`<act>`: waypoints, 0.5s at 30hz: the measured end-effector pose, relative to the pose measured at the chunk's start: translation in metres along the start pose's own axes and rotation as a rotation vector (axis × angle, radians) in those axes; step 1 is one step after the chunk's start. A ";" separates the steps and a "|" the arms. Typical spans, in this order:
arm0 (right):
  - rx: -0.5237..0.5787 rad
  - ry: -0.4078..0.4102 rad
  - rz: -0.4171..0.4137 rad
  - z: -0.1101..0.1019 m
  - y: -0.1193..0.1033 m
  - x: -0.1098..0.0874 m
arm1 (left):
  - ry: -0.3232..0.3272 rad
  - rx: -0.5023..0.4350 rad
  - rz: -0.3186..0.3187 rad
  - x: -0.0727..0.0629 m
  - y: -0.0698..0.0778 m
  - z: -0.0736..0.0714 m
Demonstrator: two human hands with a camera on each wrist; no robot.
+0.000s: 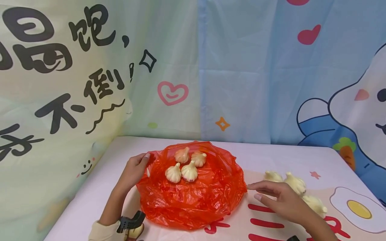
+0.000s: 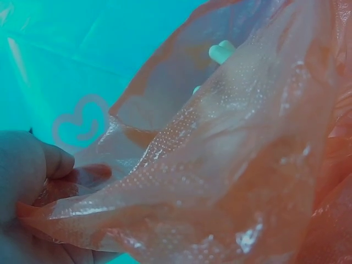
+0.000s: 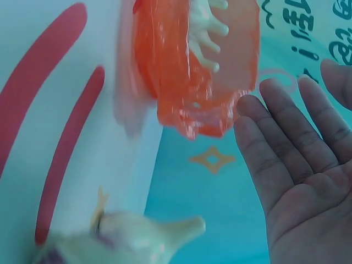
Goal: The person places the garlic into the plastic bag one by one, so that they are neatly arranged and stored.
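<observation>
A crinkled red plastic bag lies with its mouth spread on the table. Several garlic bulbs sit together in it, towards the back. At the bag's left rim, my left hand pinches the thin plastic between thumb and fingers; the left wrist view shows the film stretched away from that hand. My right hand is at the right side of the bag, fingers extended, fingertips close to its edge. In the right wrist view the palm faces the camera and holds nothing. Whether the fingertips touch the bag I cannot tell.
Three more garlic bulbs stand on the table to the right, partly behind my right hand and forearm. The tabletop carries printed red stripes and a fried-egg picture. A patterned curtain closes off the back and left.
</observation>
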State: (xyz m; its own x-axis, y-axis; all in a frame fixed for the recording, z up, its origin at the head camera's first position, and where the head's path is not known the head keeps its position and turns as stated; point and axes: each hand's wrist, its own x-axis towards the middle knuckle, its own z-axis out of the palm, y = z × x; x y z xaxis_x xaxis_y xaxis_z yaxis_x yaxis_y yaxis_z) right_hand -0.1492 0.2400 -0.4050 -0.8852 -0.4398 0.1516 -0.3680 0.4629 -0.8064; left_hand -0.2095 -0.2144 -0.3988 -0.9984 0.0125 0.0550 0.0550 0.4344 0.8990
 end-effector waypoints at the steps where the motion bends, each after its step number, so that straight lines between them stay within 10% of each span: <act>1: -0.011 0.015 0.008 -0.002 0.000 -0.003 | 0.000 0.002 -0.001 0.000 0.000 0.000; 15: -0.245 0.222 0.213 -0.037 0.017 -0.030 | 0.000 -0.022 -0.003 0.001 -0.002 0.001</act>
State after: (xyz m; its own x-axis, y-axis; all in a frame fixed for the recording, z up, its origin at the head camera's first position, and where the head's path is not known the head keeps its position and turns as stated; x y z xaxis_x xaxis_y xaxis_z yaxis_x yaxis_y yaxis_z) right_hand -0.1388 0.2891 -0.4021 -0.9793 -0.1494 0.1369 -0.2026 0.7078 -0.6768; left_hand -0.2106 -0.2141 -0.4010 -0.9986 0.0112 0.0519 0.0519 0.4147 0.9085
